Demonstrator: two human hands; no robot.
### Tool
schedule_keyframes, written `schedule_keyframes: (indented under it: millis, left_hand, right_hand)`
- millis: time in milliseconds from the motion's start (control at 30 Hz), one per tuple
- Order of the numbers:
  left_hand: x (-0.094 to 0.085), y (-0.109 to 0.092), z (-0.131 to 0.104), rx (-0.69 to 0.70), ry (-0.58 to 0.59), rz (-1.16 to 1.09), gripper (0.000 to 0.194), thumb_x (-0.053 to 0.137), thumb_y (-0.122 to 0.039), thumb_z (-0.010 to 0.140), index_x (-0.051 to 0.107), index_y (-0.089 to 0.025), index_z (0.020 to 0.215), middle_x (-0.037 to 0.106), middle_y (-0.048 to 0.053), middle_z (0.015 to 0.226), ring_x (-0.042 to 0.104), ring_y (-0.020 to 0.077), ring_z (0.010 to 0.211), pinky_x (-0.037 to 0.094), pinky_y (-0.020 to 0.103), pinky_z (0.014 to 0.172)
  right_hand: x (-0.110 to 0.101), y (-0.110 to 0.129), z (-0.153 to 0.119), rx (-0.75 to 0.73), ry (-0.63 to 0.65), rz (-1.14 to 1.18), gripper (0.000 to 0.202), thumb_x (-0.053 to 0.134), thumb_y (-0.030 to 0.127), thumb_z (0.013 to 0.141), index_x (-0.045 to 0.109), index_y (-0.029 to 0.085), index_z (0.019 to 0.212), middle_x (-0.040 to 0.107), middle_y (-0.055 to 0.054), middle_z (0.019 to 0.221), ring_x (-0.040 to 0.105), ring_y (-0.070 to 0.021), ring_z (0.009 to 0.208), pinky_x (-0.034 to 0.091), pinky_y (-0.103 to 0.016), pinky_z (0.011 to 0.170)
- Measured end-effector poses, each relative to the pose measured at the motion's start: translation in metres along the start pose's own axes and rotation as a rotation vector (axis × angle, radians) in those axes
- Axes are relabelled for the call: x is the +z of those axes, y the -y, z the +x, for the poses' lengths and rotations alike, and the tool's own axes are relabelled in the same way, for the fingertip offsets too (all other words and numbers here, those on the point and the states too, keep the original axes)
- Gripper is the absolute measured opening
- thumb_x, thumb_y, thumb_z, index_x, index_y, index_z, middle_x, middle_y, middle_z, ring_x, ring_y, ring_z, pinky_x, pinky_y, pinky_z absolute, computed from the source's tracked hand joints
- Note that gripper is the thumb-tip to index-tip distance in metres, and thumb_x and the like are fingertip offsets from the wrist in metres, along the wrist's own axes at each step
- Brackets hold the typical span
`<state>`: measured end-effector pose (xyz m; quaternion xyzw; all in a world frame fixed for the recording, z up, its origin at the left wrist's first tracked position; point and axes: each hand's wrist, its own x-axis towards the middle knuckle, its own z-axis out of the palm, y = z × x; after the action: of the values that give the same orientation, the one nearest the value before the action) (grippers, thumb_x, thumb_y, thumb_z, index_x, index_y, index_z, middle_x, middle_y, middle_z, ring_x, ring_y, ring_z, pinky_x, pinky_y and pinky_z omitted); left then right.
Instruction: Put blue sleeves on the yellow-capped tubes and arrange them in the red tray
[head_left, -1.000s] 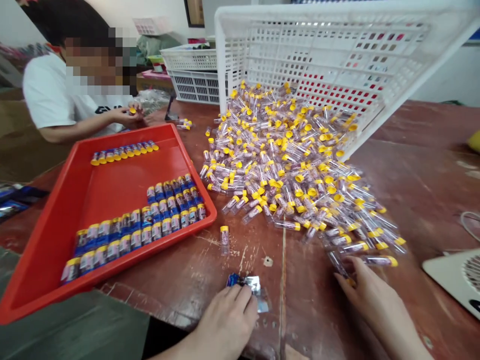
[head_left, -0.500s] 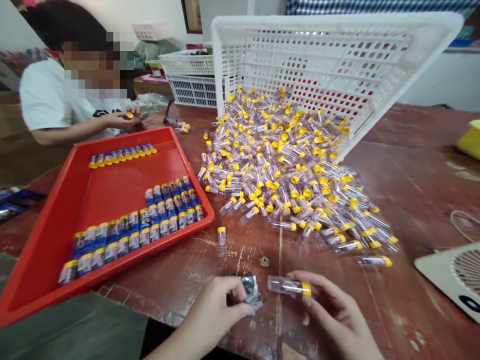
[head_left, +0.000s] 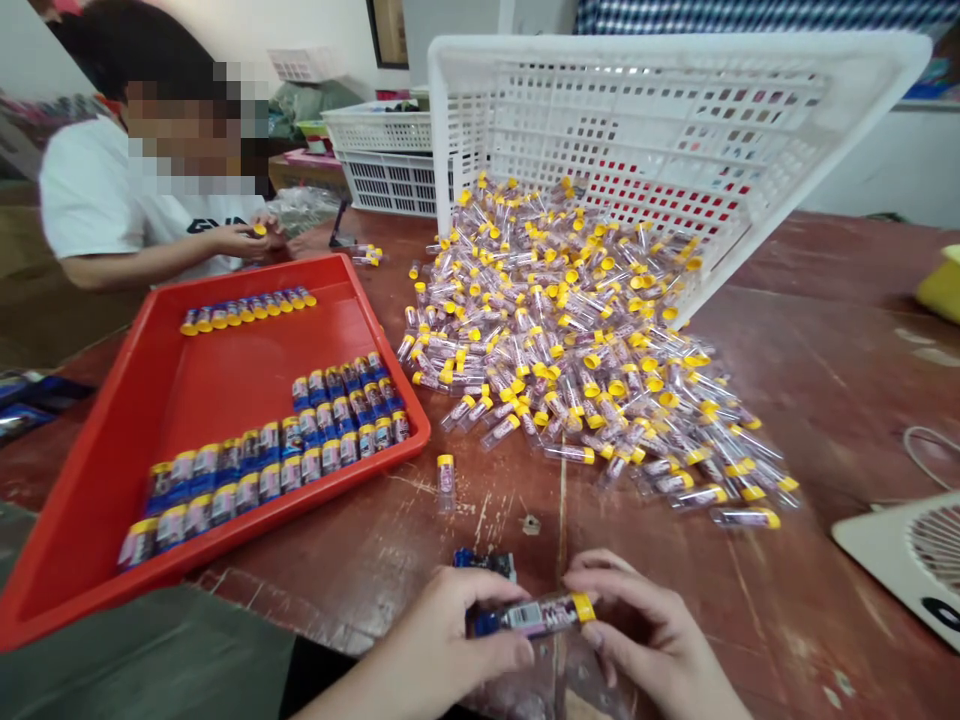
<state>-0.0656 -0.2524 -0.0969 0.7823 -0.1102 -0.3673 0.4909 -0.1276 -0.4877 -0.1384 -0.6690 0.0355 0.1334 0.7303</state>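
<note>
My left hand (head_left: 457, 640) is closed round the left end of a clear plastic tube, where a blue foil packet (head_left: 489, 622) shows. How far the packet sits inside the tube is hidden by the fingers. At the other end, my right hand (head_left: 637, 620) pinches the yellow-capped clear tube (head_left: 547, 614) near its cap. The tube lies nearly level between both hands, with a barcode and print facing up. Just behind my left fingers, another blue and silver packet (head_left: 484, 563) rests on the table. A single capped tube (head_left: 446, 484) lies farther off.
A red tray (head_left: 247, 375) at left holds rows of filled tubes. A large heap of clear tubes (head_left: 555, 330) spills from a tipped white basket (head_left: 645, 110). At right is a beige fan (head_left: 907, 550). A person (head_left: 97, 190) sits across, hands together.
My hands have come together. The packet in my left hand now meets the tube's end, and the tube shows blue at its left. Another packet behind my left hand shows more clearly.
</note>
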Motion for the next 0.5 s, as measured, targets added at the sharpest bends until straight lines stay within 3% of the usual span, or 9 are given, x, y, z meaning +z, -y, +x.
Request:
schedule_keyframes:
  millis: [100,233,300,400,500]
  left_hand:
    - [0.002,-0.004,0.000,-0.008,-0.031,0.032,0.031,0.075,-0.031,0.072,0.075,-0.029,0.103,0.070,0.001,0.107,0.057,0.0240,0.104,0.039,0.033,0.093]
    - [0.007,-0.003,0.001,0.115,-0.035,0.021,0.024,0.071,-0.029,0.075,0.074,-0.025,0.098,0.068,0.004,0.106,0.056,0.0241,0.106,0.035,0.038,0.100]
    - [0.012,0.001,0.001,0.144,-0.034,-0.039,0.029,0.071,-0.033,0.076,0.072,-0.020,0.101,0.066,0.008,0.108,0.056,0.0249,0.108,0.037,0.039,0.101]
    - [0.020,0.009,0.001,0.076,-0.027,-0.150,0.041,0.069,-0.041,0.077,0.068,-0.016,0.109,0.062,0.012,0.115,0.056,0.0258,0.111,0.041,0.040,0.100]
    - [0.025,0.016,0.001,-0.015,0.000,-0.265,0.045,0.069,-0.047,0.078,0.066,-0.017,0.112,0.062,0.011,0.117,0.057,0.0253,0.110,0.045,0.038,0.097]
  right_hand:
    - [0.013,-0.008,0.003,0.041,0.065,0.248,0.028,0.074,0.035,0.081,0.074,0.024,0.106,0.056,-0.008,0.110,0.057,-0.0058,0.054,0.052,-0.019,0.045]
    - [0.029,-0.006,0.004,0.308,0.060,0.610,0.021,0.077,0.022,0.077,0.063,0.019,0.094,0.059,-0.001,0.086,0.059,-0.0075,0.059,0.047,-0.014,0.045]
    - [0.038,-0.007,0.003,0.410,0.130,0.816,0.025,0.076,0.019,0.074,0.059,0.018,0.092,0.063,0.000,0.085,0.064,-0.0108,0.067,0.050,-0.017,0.052]
    - [0.052,-0.018,0.003,0.433,0.222,1.046,0.024,0.068,0.022,0.073,0.060,0.018,0.095,0.068,-0.001,0.087,0.066,-0.0129,0.071,0.051,-0.023,0.063]
    - [0.062,-0.034,0.004,0.429,0.267,1.117,0.027,0.065,0.026,0.074,0.061,0.018,0.100,0.069,-0.001,0.081,0.065,-0.0130,0.069,0.048,-0.021,0.060]
